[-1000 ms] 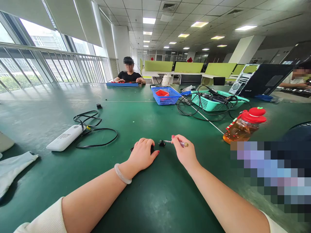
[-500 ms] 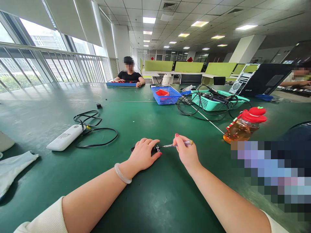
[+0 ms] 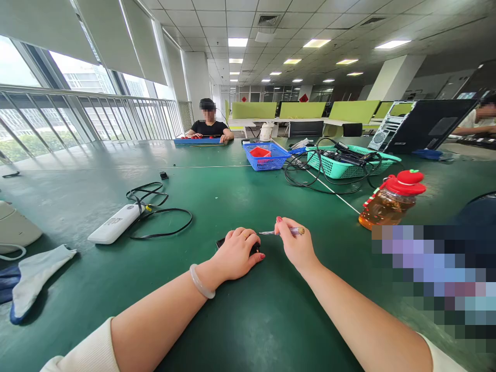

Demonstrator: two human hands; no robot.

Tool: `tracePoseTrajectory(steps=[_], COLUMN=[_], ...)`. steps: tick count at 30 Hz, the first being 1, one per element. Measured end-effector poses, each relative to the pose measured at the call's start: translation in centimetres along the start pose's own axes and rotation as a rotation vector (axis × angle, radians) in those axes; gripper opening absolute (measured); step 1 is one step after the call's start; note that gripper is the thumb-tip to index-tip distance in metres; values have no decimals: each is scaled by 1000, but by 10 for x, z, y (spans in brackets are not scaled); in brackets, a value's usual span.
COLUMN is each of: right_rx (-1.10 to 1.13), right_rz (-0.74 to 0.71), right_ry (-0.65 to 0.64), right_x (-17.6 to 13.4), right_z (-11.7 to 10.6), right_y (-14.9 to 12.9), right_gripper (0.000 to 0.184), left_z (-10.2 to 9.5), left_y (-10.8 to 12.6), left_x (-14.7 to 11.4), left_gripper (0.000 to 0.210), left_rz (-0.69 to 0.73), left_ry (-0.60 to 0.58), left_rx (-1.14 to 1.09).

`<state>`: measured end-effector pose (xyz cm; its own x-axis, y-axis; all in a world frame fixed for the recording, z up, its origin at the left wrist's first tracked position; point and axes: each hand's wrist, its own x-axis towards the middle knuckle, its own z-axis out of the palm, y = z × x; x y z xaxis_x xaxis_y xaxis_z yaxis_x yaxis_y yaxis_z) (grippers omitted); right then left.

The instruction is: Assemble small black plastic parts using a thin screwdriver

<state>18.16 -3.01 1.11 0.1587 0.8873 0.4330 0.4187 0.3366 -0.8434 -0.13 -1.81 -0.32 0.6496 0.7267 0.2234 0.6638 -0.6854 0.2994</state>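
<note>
My left hand lies over a small black object on the green table, fingers curled round it and pressing it down. Most of that object is covered, so its kind cannot be made out. My right hand pinches a thin screwdriver with a clear handle between thumb and fingers. The shaft points left, its tip close to the black object's right end. Whether the tip touches it I cannot tell.
To the left are a white power bank-like device with a black cable and a glove. A red-lidded bottle stands right. Farther back are a blue basket, a green basket of cables, and a person.
The view has shifted slightly. My left hand's fingers have closed further over the black object's right end, hiding the light metal part that showed before. The screwdriver stays in my right hand.
</note>
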Motion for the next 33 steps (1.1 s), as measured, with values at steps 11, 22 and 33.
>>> tracePoseTrajectory(steps=[11,22,33], right_rx=[-16,28,-7], right_rz=[-70,-119,-143], right_ry=[-58,-178,-220], right_x=[-1,-4,-8], right_z=[2,0,4], right_y=[3,7,8], right_gripper=[48,48,45], left_z=[0,-30,-80], left_y=[13,-1,-75], left_x=[-9,-64,-155], left_gripper=[21,20,24], left_rz=[27,-14,-260], left_ry=[-10,-56,19], left_rx=[32,-2,-3])
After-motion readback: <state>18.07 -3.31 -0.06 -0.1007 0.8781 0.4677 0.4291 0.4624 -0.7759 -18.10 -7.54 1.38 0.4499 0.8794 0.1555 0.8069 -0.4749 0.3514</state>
